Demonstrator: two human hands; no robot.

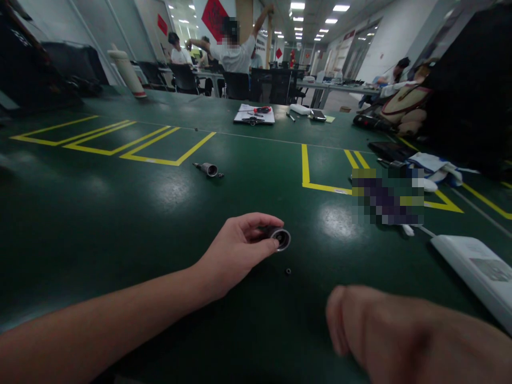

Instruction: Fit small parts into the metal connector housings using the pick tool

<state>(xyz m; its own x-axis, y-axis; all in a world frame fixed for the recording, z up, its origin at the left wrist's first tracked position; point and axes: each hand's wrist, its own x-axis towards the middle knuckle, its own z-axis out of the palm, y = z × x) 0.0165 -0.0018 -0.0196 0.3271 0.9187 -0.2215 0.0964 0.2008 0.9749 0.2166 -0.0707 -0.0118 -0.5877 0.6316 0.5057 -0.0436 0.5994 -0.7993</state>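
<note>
No text can be read; the marks on the red diamond sign are blurred.

Worn on the head, the one camera looks forward and down from above the near side of the green table, close enough that the right hand looms large there, its view running past the table's far edge.

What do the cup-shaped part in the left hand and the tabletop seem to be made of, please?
Cup-shaped part: probably metal, smooth grey, judging by its shiny rim.
Tabletop: perhaps laminate or rubber, semi-gloss green, given its soft reflections.
</note>
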